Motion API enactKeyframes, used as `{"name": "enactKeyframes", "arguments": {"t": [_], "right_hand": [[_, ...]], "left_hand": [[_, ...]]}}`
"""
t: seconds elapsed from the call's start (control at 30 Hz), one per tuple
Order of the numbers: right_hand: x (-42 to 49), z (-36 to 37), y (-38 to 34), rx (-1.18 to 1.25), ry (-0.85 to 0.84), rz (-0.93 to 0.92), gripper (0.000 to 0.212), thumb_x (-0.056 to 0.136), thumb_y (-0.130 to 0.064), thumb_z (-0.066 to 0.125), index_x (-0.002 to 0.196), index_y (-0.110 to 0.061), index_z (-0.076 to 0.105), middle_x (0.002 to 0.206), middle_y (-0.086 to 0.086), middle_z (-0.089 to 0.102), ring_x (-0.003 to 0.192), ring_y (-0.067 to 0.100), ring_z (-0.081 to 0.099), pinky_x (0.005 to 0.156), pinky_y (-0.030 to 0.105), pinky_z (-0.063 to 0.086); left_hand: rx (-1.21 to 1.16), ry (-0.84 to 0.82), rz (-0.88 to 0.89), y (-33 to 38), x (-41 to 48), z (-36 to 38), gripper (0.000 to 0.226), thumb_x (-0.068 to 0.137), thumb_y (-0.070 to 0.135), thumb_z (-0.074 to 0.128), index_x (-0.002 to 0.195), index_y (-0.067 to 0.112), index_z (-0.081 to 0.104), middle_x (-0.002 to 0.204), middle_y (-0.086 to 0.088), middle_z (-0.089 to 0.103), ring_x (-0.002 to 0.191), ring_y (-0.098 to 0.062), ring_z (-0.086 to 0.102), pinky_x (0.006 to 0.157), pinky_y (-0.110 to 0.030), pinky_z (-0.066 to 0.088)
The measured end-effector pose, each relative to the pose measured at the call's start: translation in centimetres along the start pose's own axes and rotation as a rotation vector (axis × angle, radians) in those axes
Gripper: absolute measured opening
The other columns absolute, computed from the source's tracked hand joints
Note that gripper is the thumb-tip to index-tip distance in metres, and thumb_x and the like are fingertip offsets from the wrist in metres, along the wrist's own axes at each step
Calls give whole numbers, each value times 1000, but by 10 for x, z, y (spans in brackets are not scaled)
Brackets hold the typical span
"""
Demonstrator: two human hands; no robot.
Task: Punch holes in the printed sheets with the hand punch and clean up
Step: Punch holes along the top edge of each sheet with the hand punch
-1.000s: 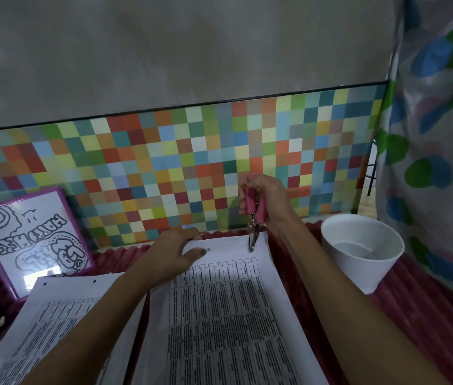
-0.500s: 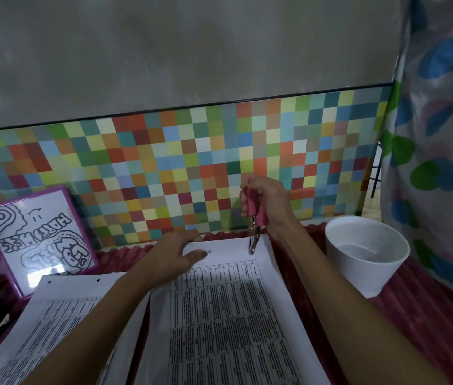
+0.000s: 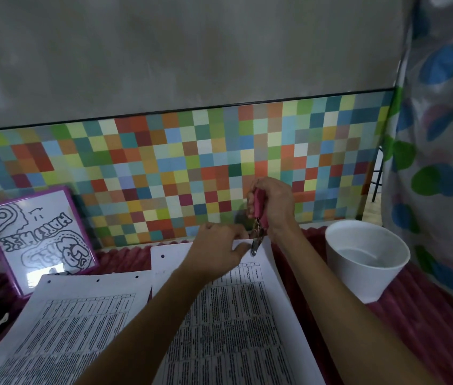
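Centre right of the frame: the right hand (image 3: pixel 275 207) has its fingers clamped round the pink-handled metal hand punch (image 3: pixel 258 209), held upright with its nose at the top edge of the white printed sheets (image 3: pixel 233 329) lying lower centre on the desk covered in dark red ribbed cloth (image 3: pixel 428 315). The left hand (image 3: pixel 217 251) rests on that edge just beside the punch, fingers bent; whether they pinch the paper cannot be told. A second, already punched stack of printed sheets (image 3: pixel 75 315) lies lower left, a purple-framed line drawing (image 3: pixel 39 234) leans at the left, and a white round tub (image 3: pixel 364 262) stands at the right.
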State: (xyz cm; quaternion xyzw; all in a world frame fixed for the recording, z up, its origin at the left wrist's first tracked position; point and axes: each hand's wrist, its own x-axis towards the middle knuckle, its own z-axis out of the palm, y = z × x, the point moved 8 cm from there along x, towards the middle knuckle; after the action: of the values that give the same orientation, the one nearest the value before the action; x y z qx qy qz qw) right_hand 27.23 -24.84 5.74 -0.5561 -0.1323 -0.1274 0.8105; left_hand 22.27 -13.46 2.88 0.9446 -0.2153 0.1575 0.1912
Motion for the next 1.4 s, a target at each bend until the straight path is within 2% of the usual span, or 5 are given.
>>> {"name": "enactKeyframes", "arguments": {"t": [0.27, 0.67, 0.9, 1.2, 1.4], "right_hand": [[1, 13, 4, -17, -150, 80, 21, 73, -21, 53, 78, -3, 62, 59, 7, 58, 50, 21, 53, 51, 32, 49], [-1, 12, 10, -29, -121, 203, 18, 78, -17, 58, 85, -2, 64, 61, 8, 58, 56, 24, 54, 65, 40, 52], [-10, 5, -2, -46, 66, 107, 27, 90, -4, 46, 65, -3, 57, 50, 6, 52, 40, 18, 44, 39, 26, 41], [-12, -3, 5, -34, 172, 49, 32, 87, 0, 42, 58, -7, 51, 48, 9, 44, 39, 17, 35, 41, 27, 34], [-9, -4, 7, -45, 146, 92, 29, 88, -4, 46, 62, -7, 56, 51, 9, 49, 40, 19, 40, 39, 26, 37]], "left_hand": [[-95, 32, -25, -9, -3, 3, 9, 92, 32, 61, 85, 27, 62, 60, 26, 46, 63, 5, 44, 92, -35, 34], [-140, 8, -122, -28, -4, 14, 11, 87, 43, 62, 77, 43, 56, 72, 22, 56, 85, -28, 57, 78, -44, 47], [-202, -28, -114, -25, -5, 15, 13, 88, 39, 61, 75, 41, 57, 71, 24, 56, 88, -27, 59, 81, -44, 45], [-265, -110, -107, -17, -8, 13, 15, 92, 22, 58, 78, 28, 58, 74, 11, 60, 68, -5, 53, 66, -25, 36], [-245, -159, -126, -13, -7, 15, 13, 88, 28, 64, 76, 31, 59, 78, 5, 65, 73, -15, 62, 64, -30, 47]]}}
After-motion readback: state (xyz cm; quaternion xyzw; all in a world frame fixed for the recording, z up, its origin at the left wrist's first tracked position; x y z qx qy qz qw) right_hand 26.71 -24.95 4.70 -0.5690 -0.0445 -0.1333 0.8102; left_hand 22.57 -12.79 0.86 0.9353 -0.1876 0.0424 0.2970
